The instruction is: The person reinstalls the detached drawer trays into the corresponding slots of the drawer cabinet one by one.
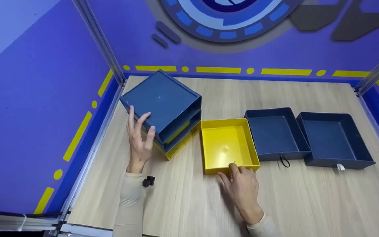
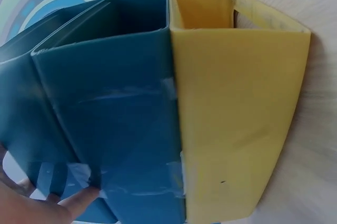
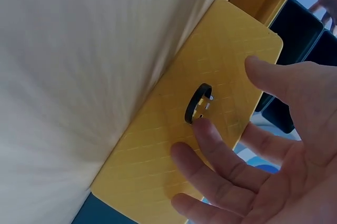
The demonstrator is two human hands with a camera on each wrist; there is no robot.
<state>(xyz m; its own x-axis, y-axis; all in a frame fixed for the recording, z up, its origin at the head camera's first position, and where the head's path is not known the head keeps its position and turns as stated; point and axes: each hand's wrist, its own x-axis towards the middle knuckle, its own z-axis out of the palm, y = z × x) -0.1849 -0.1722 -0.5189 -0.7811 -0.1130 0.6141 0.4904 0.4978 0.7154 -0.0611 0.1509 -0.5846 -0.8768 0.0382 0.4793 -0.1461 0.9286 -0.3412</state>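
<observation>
A stacked drawer case (image 1: 161, 98), dark blue above and yellow at the bottom, stands turned on the table with open slots facing right. My left hand (image 1: 140, 140) rests against its near left side, fingers extended onto the top edge; the thumb touches the blue wall in the left wrist view. Right of the case sits a yellow drawer (image 1: 227, 141). My right hand (image 1: 243, 187) holds its front wall, one finger over the rim inside and the thumb and other fingers outside. A black loop pull (image 3: 196, 103) on that front is beside a fingertip in the right wrist view.
A dark blue drawer (image 1: 271, 133) with a black loop (image 1: 285, 160) adjoins the yellow drawer. Another blue drawer (image 1: 336, 136) with a white tab (image 1: 341, 167) lies farther right. Purple panels (image 1: 54, 82) enclose the wooden table (image 1: 183, 204) at the back and sides.
</observation>
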